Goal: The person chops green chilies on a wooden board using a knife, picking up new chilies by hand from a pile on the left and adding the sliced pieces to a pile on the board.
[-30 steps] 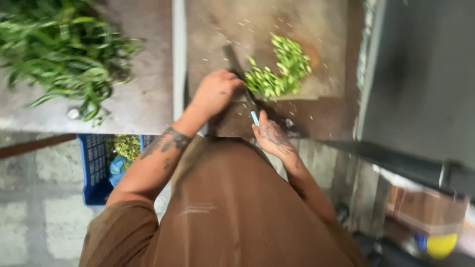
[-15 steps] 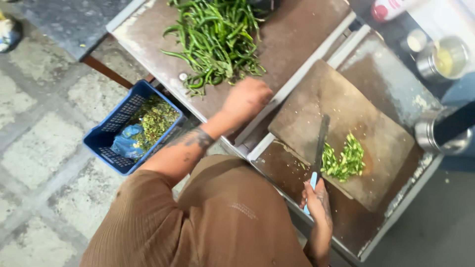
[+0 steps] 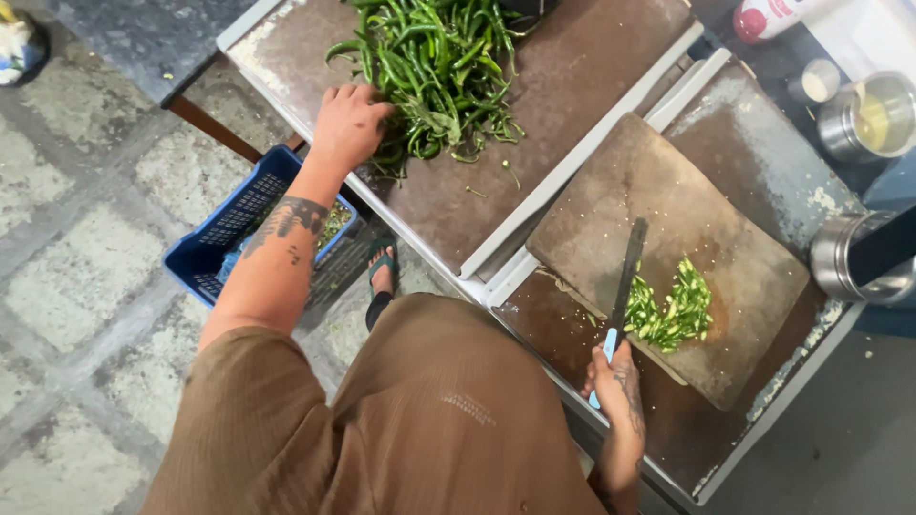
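Note:
A big heap of long green chillies [image 3: 434, 67] lies on a brown metal table [image 3: 572, 86] at the upper middle. My left hand [image 3: 348, 124] reaches into the near edge of the heap, fingers curled on the chillies. My right hand [image 3: 615, 381] grips the light-blue handle of a knife [image 3: 625, 281], whose dark blade lies flat on a worn wooden cutting board [image 3: 668, 210]. A small pile of chopped green chilli pieces [image 3: 673, 310] sits on the board just right of the blade.
A blue plastic crate [image 3: 224, 243] with green scraps stands on the stone floor under my left arm. Steel pots [image 3: 873, 114] and a steel container [image 3: 849, 257] are at the right. A red-capped white bottle [image 3: 763, 17] lies at the top right.
My left hand has moved from the table edge up into the heap of whole chillies. My right hand keeps the knife resting on the board beside the chopped pile.

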